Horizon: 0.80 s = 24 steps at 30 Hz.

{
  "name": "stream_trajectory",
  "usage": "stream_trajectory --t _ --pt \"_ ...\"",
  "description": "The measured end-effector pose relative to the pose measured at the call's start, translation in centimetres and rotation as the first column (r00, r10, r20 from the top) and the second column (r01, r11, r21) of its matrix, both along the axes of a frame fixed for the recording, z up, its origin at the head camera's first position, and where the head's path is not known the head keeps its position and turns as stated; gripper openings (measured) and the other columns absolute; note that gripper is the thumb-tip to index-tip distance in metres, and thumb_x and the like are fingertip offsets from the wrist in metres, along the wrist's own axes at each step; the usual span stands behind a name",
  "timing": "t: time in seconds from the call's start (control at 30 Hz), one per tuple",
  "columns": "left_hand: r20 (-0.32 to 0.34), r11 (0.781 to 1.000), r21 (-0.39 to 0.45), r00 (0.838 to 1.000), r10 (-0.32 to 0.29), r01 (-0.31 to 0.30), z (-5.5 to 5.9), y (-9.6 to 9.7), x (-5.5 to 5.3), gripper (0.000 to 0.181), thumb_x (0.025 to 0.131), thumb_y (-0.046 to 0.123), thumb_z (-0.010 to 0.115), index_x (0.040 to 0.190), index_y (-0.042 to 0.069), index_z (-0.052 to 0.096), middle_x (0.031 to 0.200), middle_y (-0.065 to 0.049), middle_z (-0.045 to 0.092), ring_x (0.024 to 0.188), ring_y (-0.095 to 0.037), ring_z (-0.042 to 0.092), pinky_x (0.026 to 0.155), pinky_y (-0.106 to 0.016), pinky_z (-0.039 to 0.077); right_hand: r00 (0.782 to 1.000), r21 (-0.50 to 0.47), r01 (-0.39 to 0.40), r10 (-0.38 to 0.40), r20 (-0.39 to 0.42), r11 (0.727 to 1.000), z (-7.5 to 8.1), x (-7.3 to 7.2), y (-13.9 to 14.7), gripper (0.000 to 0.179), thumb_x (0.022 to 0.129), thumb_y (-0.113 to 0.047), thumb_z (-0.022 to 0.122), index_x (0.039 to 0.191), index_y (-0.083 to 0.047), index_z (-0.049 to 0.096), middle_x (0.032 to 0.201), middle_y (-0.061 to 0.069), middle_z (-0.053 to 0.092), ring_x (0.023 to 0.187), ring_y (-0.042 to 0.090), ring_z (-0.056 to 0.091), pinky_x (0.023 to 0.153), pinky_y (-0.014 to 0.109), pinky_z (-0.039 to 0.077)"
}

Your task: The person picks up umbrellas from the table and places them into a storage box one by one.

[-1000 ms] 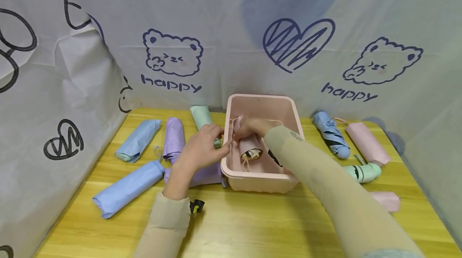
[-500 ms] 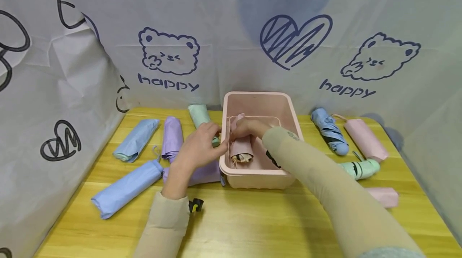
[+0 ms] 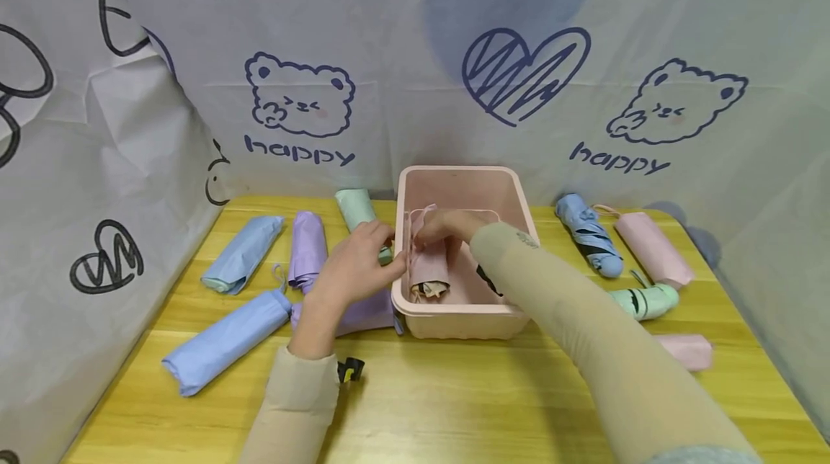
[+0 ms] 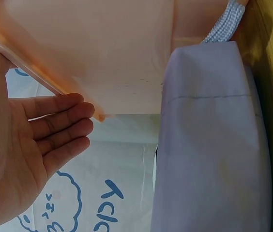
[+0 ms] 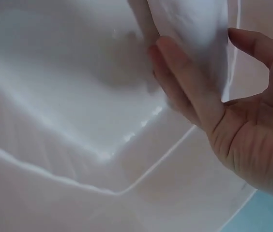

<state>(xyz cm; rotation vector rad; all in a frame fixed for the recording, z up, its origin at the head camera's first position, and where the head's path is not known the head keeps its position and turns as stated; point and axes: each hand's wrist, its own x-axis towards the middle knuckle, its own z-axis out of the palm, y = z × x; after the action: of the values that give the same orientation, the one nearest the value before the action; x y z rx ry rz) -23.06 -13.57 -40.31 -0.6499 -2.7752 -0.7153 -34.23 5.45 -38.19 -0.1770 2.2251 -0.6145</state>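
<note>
A pink plastic bin (image 3: pixel 463 325) stands on the table. Inside it, against the left wall, lies a folded pink umbrella (image 3: pixel 431 266) with its open cloth end towards me. My right hand (image 3: pixel 447 226) reaches into the bin and grips this umbrella; in the right wrist view its fingers and thumb (image 5: pixel 252 46) lie on opposite sides of the cloth. My left hand (image 3: pixel 357 262) rests at the bin's left rim, its loosely extended fingers (image 4: pixel 68 128) touching the rim from outside. Beside the bin, below that hand, lies a purple umbrella (image 4: pixel 209 145) with a grey wrist strap.
On the left lie blue umbrellas (image 3: pixel 227 341), another purple umbrella (image 3: pixel 308 244) and a mint umbrella (image 3: pixel 355 208). To the right are a blue umbrella (image 3: pixel 588 233), a mint umbrella (image 3: pixel 648 302) and pink umbrellas (image 3: pixel 653 248). A printed cloth (image 3: pixel 415 111) hangs behind the table.
My right hand has shifted the pink umbrella leftward inside the bin, up against the left wall, and it lies straighter along that wall. The left hand has stayed at the rim.
</note>
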Motion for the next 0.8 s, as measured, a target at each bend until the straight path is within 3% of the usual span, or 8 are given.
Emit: stream_trajectory --t 0.13,0.23,0.3,0.4,0.47,0.6,0.7,0.8 --pt "0.009 1.000 -0.009 1.000 0.005 -0.005 0.1 0.1 0.1 0.031 0.092 0.038 0.060 0.107 0.012 0.063 0.106 -0.009 0.063 0.092 -0.022 0.055 0.080 -0.039 0.051 0.995 0.109 -0.029 0.039 -0.091 0.994 0.6 0.0 0.2 0.039 0.097 -0.031 0.058 0.123 -0.002 0.058 0.121 0.016 0.062 0.110 0.042 0.067 0.094 0.050 0.056" --pt "0.018 1.000 -0.014 1.000 0.015 -0.014 0.1 0.1 0.1 0.033 0.093 0.040 0.059 0.109 0.011 0.063 0.107 -0.009 0.062 0.093 -0.022 0.054 0.081 -0.040 0.050 0.969 0.177 -0.098 0.135 -0.208 0.979 1.2 0.2 0.7 0.034 0.097 -0.032 0.058 0.118 -0.005 0.060 0.120 0.013 0.062 0.113 0.041 0.065 0.091 0.049 0.055" --pt "0.022 1.000 -0.017 1.000 0.016 -0.015 0.1 0.1 0.2 0.033 0.093 0.040 0.058 0.110 0.011 0.063 0.108 -0.009 0.062 0.094 -0.022 0.054 0.082 -0.040 0.050 0.956 0.163 -0.100 0.140 -0.256 0.981 1.8 0.6 1.1 0.027 0.094 -0.028 0.060 0.112 -0.008 0.061 0.116 0.009 0.061 0.113 0.037 0.062 0.088 0.045 0.053" --pt "0.020 1.000 -0.016 1.000 0.014 -0.013 0.1 0.1 0.1 0.033 0.093 0.039 0.058 0.109 0.011 0.063 0.108 -0.009 0.062 0.094 -0.023 0.055 0.082 -0.040 0.051 0.933 0.112 -0.113 0.144 -0.331 0.987 2.6 1.1 1.6 0.013 0.090 -0.023 0.062 0.095 -0.011 0.058 0.099 0.007 0.059 0.098 0.029 0.059 0.080 0.038 0.049" --pt "0.014 1.000 -0.014 1.000 0.013 -0.013 0.1 0.1 0.1 0.032 0.093 0.038 0.058 0.108 0.011 0.064 0.106 -0.008 0.062 0.094 -0.023 0.055 0.082 -0.040 0.051 0.906 0.107 -0.132 0.163 -0.390 0.986 3.2 1.3 1.8 0.013 0.089 -0.022 0.064 0.085 -0.014 0.054 0.087 0.004 0.055 0.085 0.023 0.054 0.073 0.034 0.045" --pt "0.005 1.000 -0.012 1.000 0.018 -0.018 0.2 0.2 0.1 0.032 0.092 0.038 0.058 0.107 0.011 0.064 0.105 -0.006 0.061 0.094 -0.023 0.056 0.082 -0.041 0.051 0.825 0.179 -0.215 0.277 -0.493 0.960 4.4 1.2 1.8 0.022 0.091 -0.024 0.065 0.078 -0.013 0.051 0.075 0.001 0.048 0.070 0.017 0.047 0.065 0.031 0.041" --pt "0.006 1.000 -0.012 1.000 0.020 -0.020 0.3 0.3 0.1 0.033 0.092 0.038 0.057 0.108 0.010 0.064 0.106 -0.008 0.062 0.094 -0.023 0.056 0.082 -0.041 0.051 0.806 0.210 -0.225 0.303 -0.508 0.951 5.5 1.4 2.0 0.022 0.095 -0.029 0.066 0.095 -0.007 0.063 0.087 0.006 0.061 0.078 0.020 0.055 0.073 0.033 0.048" --pt "0.013 1.000 -0.013 1.000 0.023 -0.023 0.3 0.4 0.2 0.034 0.093 0.039 0.057 0.109 0.010 0.064 0.107 -0.009 0.062 0.095 -0.024 0.056 0.083 -0.042 0.051 0.801 0.214 -0.210 0.294 -0.522 0.954 6.7 1.9 2.2 0.046 0.098 -0.033 0.062 0.130 -0.001 0.063 0.124 0.016 0.068 0.109 0.027 0.064 0.096 0.040 0.052"
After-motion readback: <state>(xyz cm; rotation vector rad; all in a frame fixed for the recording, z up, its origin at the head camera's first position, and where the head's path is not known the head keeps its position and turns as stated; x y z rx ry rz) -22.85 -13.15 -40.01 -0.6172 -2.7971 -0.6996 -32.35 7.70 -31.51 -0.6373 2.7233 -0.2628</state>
